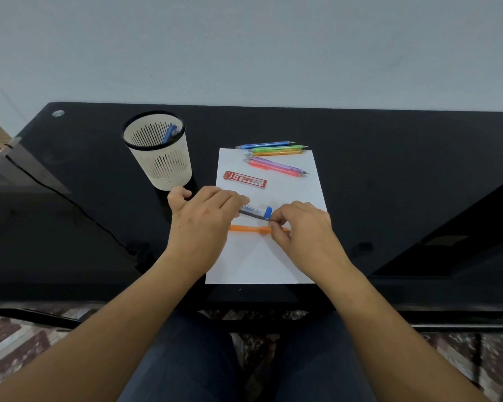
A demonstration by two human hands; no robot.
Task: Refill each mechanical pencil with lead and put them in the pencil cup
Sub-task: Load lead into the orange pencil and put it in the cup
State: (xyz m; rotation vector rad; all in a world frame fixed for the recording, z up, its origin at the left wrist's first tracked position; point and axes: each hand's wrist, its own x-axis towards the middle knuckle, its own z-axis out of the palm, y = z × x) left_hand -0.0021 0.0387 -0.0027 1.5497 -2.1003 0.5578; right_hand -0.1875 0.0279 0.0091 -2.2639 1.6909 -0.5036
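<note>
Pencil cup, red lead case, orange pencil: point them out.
pencil cup (163, 166): head view, slotted side wall.
red lead case (245, 179): head view, middle of label.
orange pencil (244, 228): head view, exposed barrel.

Pencil cup (160, 152) left of paper (262, 256) bearing pencils (276, 158)

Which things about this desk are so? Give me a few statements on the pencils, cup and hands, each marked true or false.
1. The pencil cup already holds a blue pencil. True.
2. The red lead case lies inside the cup. False: it lies on the white paper.
3. The left hand holds a clear lead tube with a blue cap. True.
4. The orange pencil stands upright in the cup. False: it lies flat on the paper, under the hands.
</note>
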